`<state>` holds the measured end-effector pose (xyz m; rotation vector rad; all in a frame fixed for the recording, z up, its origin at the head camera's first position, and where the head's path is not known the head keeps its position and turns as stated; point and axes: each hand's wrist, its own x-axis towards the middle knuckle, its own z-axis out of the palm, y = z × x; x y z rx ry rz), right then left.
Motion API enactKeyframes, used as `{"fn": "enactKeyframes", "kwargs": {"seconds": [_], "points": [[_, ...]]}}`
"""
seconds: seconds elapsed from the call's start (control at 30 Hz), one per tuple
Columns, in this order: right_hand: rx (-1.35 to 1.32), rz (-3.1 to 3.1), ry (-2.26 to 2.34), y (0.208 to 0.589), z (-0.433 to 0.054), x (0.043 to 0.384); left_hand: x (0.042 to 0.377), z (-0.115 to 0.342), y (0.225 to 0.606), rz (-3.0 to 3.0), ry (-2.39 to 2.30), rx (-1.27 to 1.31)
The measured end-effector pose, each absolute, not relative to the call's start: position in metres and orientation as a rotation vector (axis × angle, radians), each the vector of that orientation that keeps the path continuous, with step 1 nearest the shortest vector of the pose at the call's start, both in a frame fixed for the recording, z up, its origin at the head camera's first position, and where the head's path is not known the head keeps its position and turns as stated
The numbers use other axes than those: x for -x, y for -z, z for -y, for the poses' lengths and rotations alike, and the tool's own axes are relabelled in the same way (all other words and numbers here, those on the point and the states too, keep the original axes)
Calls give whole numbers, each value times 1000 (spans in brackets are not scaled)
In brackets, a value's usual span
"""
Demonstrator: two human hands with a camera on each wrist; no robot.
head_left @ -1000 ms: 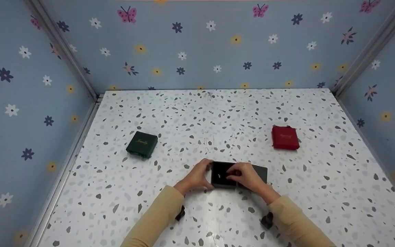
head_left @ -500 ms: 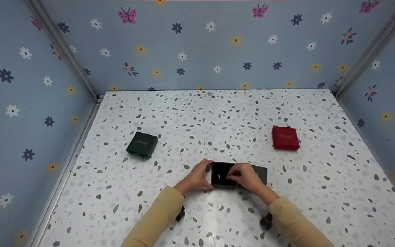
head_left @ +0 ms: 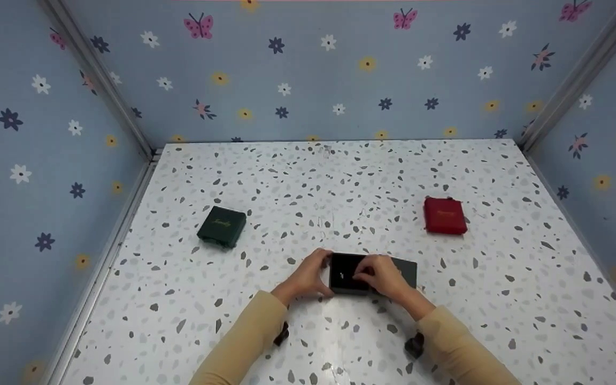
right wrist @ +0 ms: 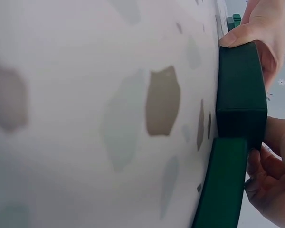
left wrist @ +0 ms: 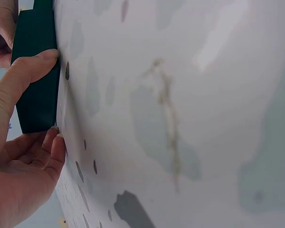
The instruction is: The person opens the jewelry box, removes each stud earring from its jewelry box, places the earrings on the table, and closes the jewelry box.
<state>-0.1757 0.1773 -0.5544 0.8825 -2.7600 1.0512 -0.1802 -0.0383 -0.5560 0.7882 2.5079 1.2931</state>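
A dark green jewelry box (head_left: 349, 291) lies open on the table, its lid (head_left: 405, 270) folded out to the right. Inside, a small silvery piece (head_left: 341, 276) shows against the black lining. My left hand (head_left: 309, 274) grips the box's left end, thumb on the near side and fingers at the far side. The thumb presses the green wall (left wrist: 35, 102) in the left wrist view. Over the right part of the lining, my right hand (head_left: 385, 275) has curled fingers with thumb and fingertips together; I cannot tell what is between them. The right wrist view shows those fingers (right wrist: 270, 168) beside the box.
A closed dark green box (head_left: 222, 226) with gold lettering sits at the left of the speckled white table (head_left: 308, 187). At the right is a closed red box (head_left: 445, 216). Blue flowered panels (head_left: 308, 69) stand around the back and sides.
My right fingertips have drawn slightly closer together over the lining. The left hand and the box have stayed in place.
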Motion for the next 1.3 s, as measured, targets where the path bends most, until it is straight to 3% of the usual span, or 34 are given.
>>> {"fn": "enactKeyframes", "kwargs": {"seconds": [1.3], "points": [[-806, 2796, -1181, 536, -183, 181, 181, 38, 555, -2489, -1299, -739]]}}
